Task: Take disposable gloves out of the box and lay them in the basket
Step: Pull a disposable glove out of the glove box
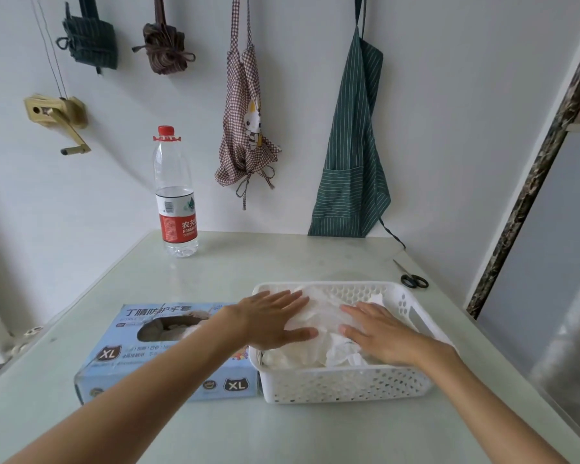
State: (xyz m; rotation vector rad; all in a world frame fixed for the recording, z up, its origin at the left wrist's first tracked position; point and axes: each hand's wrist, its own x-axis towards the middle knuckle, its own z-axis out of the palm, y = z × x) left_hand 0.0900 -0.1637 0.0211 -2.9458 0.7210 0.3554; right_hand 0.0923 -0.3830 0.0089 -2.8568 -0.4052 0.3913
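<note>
**Flattening gloves in the basket**

Left hand (275, 319) spread flat, fingers straight, palm down on the crumpled white translucent disposable gloves (318, 324). Right hand (379, 333) likewise flat and wide, fingers straight, pressing the same pile from the other side. Nothing gripped or pinched by either. Both reaching over the rim of the white perforated plastic basket (342, 385), with the gloves lying inside it, loosely heaped and filling most of the floor.

Judged as the laying-down step: smoothing and settling a glove already delivered, not fetching a new one.

Just left of the basket, touching or nearly so, the light-blue cardboard glove box marked XL (124, 356), lying flat with its oval opening upward and more pale gloves showing in the slot. Further gloves therefore left to move.

Next move, probably: lift the left hand clear of the basket, cross to the box opening, pinch a single glove by one edge and draw it out slowly so that no clump follows. Right hand best kept on the pile to hold the light material down.

Beyond, on the pale green tabletop (215, 426): a clear plastic water bottle with red cap and label (176, 202) near the wall, black-handled scissors (412, 279) behind the basket to the right. Aprons hanging on the white wall behind.
</note>
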